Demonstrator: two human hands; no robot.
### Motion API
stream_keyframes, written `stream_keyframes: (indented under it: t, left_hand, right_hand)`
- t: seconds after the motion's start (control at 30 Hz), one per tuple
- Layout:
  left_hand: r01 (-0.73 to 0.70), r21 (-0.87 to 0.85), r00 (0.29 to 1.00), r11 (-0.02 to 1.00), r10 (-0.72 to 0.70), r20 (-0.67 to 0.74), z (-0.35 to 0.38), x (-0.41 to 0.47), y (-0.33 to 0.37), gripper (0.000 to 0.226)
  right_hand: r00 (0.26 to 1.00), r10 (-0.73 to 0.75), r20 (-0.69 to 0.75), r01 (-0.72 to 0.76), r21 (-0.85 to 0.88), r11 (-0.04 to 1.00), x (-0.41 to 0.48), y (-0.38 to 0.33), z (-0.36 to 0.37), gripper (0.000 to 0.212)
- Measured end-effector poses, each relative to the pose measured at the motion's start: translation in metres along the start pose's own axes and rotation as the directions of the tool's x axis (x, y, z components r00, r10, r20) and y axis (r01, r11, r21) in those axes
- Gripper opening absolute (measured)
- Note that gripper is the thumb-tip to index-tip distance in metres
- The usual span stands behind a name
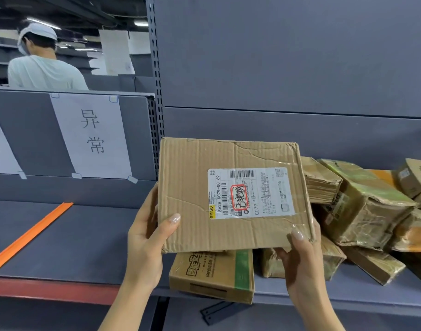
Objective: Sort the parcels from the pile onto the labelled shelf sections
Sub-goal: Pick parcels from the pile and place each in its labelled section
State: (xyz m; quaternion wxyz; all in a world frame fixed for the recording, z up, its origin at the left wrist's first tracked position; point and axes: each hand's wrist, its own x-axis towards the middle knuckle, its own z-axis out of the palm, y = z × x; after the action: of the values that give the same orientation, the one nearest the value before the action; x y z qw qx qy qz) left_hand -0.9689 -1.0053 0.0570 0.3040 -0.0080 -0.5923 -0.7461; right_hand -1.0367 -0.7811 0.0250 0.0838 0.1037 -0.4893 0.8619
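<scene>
A flat, creased cardboard parcel (204,187) with a white shipping label (251,193) faces me, tilted up above the shelf. My left hand (146,235) grips its lower left edge, thumb on the front. At the lower right corner my right hand (300,254) holds it the same way, thumb on the front. Under and to the right of it lies the pile of parcels (362,206) on the grey shelf (343,297). A white paper sign (92,134) with two printed characters is taped to the back panel of the left shelf section.
A cardboard box with a green stripe (214,275) lies at the shelf's front edge under the held parcel. An orange divider strip (30,237) crosses the left shelf board (68,244). Behind the low left shelf stands a person in a light shirt (44,70).
</scene>
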Motion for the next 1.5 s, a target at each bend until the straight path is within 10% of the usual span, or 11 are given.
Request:
stream_keyframes:
  t: [0.5,0.77,1.1,1.3,1.5]
  left_hand:
    - [0.001,0.055,1.000,0.998,-0.001,0.001,-0.022,-0.005,0.014,0.102]
    - [-0.099,0.065,0.995,0.993,0.100,-0.011,0.013,-0.033,0.000,0.099]
    - [-0.163,-0.201,0.922,0.966,0.076,-0.380,0.046,-0.033,-0.001,0.064]
    - [-0.233,-0.164,0.901,0.958,0.150,-0.407,0.028,-0.016,0.010,0.047]
    - [-0.222,-0.086,0.929,0.971,0.184,-0.322,0.002,-0.003,0.025,0.041]
  right_hand:
    - [0.999,-0.015,-0.029,0.012,-0.084,0.996,0.037,-0.054,-0.005,0.034]
    - [0.985,-0.087,-0.151,0.090,0.016,0.996,0.009,-0.042,0.017,0.063]
    - [0.918,-0.081,-0.388,0.154,0.159,0.975,-0.041,-0.014,0.062,0.055]
    - [0.984,-0.067,-0.162,0.087,0.119,0.989,-0.050,-0.002,0.051,0.084]
    - [0.951,-0.292,0.103,0.310,-0.322,0.895,-0.012,-0.041,0.022,0.070]
